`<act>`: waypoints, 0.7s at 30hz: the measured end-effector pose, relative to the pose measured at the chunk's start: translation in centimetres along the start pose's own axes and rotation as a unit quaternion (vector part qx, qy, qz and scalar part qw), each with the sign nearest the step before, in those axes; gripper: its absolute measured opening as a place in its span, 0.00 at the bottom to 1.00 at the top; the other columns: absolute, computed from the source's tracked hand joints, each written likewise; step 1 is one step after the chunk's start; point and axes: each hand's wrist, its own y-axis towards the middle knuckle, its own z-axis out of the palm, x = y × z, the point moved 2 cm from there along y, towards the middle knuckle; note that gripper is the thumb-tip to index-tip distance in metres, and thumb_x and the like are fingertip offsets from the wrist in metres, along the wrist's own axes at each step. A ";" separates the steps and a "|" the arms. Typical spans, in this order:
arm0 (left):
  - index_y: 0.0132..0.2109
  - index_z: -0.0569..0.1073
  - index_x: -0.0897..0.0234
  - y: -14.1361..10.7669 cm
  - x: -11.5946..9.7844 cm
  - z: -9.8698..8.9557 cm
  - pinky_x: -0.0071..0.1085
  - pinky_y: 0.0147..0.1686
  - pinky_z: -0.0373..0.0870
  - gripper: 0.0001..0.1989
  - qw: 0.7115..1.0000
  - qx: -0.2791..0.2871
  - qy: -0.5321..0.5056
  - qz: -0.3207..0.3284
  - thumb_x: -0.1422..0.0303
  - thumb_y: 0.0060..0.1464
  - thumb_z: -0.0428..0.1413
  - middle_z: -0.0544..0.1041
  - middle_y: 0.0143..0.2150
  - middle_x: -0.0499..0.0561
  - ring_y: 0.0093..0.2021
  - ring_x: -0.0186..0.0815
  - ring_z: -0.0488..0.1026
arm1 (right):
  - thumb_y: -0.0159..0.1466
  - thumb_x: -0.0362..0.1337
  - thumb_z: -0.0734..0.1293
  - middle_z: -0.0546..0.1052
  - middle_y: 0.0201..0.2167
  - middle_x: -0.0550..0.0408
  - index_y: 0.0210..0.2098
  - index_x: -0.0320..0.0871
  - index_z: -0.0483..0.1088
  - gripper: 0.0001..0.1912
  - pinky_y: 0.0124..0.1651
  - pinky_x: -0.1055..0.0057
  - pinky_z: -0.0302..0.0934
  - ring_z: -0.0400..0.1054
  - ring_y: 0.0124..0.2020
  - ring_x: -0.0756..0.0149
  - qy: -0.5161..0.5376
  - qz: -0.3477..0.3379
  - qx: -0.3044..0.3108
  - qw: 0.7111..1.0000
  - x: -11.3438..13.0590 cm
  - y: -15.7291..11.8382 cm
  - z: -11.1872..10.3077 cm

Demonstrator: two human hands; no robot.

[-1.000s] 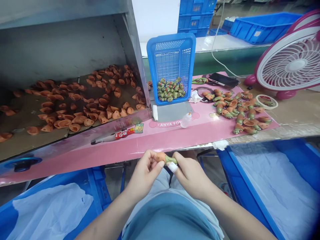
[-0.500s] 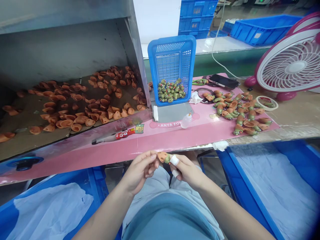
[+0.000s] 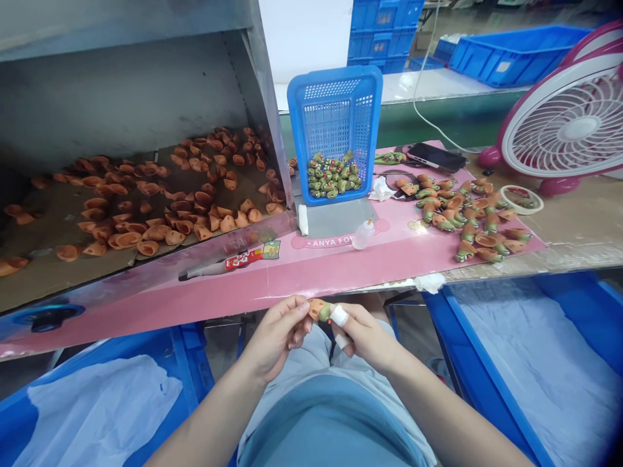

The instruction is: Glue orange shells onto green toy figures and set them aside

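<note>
Over my lap, just in front of the table edge, a small figurine (image 3: 318,309) with an orange pointed cap and a green body is held between both hands. My left hand (image 3: 278,332) pinches the orange end between thumb and fingers. The green end is gripped by my right hand (image 3: 364,332), whose thumb and a finger have white wraps. Orange cap-shaped pieces (image 3: 129,240) lie in the grey booth at left. Green pieces (image 3: 335,176) fill the bottom of the blue basket (image 3: 294,130). Several joined orange-and-green figurines (image 3: 470,217) lie at right on the pink mat.
A clear squeeze bottle (image 3: 363,235) and a white roll (image 3: 303,220) stand near the basket. Behind the figurines are a phone (image 3: 435,157), a tape ring (image 3: 534,206) and a pink fan (image 3: 577,130). Blue bins (image 3: 491,376) flank my legs below the table.
My left fingers have closed further over the orange end of the figurine. Both hands stay at nearly the same spot, and the view has shifted only slightly.
</note>
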 end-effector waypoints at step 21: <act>0.32 0.63 0.65 -0.1 -0.6 0.1 0.23 0.19 0.53 0.12 0.971 -0.011 0.213 0.110 0.60 0.51 0.48 0.64 0.20 0.43 0.19 0.25 0.58 | 0.57 0.30 0.56 0.62 0.22 0.57 0.34 0.44 0.62 0.07 0.27 0.69 0.40 0.54 0.25 0.67 -0.688 -0.227 -0.151 0.673 1.7 -1.6 0.3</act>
